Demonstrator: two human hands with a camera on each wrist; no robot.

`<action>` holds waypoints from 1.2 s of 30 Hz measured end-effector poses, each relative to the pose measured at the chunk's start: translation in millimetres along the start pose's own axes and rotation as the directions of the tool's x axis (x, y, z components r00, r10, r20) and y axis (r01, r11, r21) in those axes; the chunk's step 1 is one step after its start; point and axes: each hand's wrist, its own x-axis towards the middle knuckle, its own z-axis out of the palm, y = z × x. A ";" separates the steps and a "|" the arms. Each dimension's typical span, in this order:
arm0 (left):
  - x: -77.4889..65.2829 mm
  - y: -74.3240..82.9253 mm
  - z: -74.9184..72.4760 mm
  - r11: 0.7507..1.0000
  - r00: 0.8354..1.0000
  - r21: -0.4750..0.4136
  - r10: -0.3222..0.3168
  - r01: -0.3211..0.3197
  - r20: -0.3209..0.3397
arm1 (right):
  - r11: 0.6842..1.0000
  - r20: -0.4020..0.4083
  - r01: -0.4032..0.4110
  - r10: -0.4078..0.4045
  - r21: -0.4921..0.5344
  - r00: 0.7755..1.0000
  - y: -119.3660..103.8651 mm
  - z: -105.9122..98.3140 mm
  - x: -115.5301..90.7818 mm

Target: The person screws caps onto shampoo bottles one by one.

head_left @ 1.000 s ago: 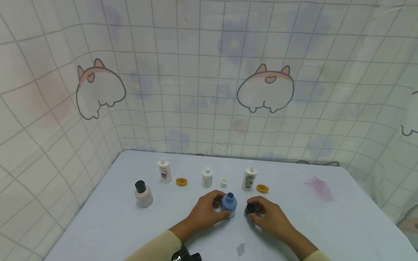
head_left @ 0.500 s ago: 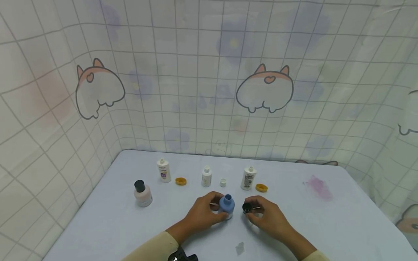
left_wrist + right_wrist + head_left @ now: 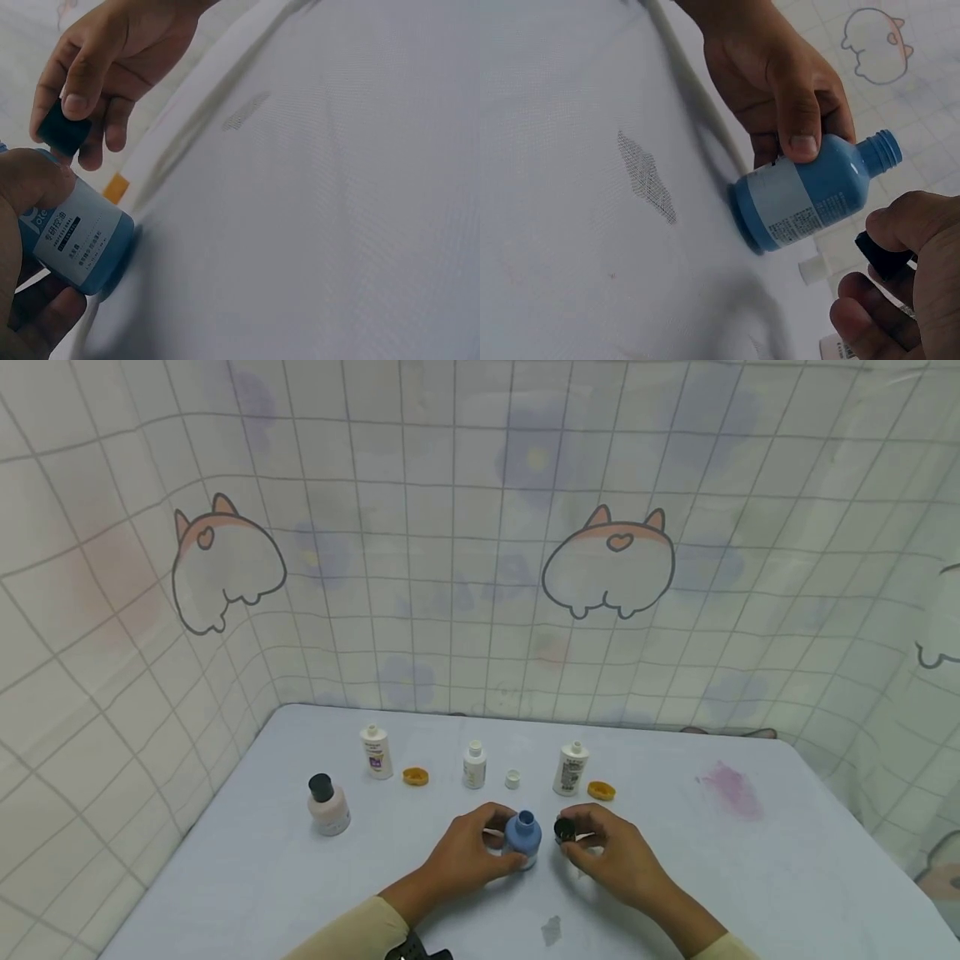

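Note:
My left hand [image 3: 465, 853] grips a blue bottle [image 3: 522, 838] around its body, thumb across the label. The bottle stands upright with its threaded neck [image 3: 882, 153] bare and its mouth uncovered. Just to the right, my right hand [image 3: 618, 858] pinches a black cap [image 3: 565, 830] between thumb and fingers. A small gap separates cap and bottle. Seen from the left wrist, the cap [image 3: 64, 130] is beside the bottle's top, and the label [image 3: 79, 232] carries printed text. The far side of the bottle is hidden by my left fingers.
Behind the hands stand a white bottle [image 3: 377, 752], a small white bottle [image 3: 474, 766] and another white bottle [image 3: 571, 769], all uncapped. Near them lie two yellow caps [image 3: 416, 777] and a white cap [image 3: 512, 779]. A pink bottle with a black cap [image 3: 328, 807] stands left.
My right hand has shifted slightly left and away from me with the black cap, and the cap has turned in its fingers. The left hand still grips the blue bottle in nearly the same place.

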 end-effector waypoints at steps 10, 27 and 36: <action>-0.6 0.7 2.3 0.999 0.999 -0.011 0.035 -0.035 0.019 | 1.000 0.004 0.028 -0.028 -0.012 1.000 -7.6 -2.1 1.5; -1.0 -2.4 5.7 0.998 0.998 0.006 0.058 -0.058 0.024 | 0.992 0.021 0.128 -0.127 -0.012 0.992 -14.7 -0.7 5.6; -0.8 -1.3 4.6 0.999 0.998 0.001 0.053 -0.053 0.023 | 0.989 0.021 0.144 -0.143 -0.046 0.990 -18.5 -1.1 7.9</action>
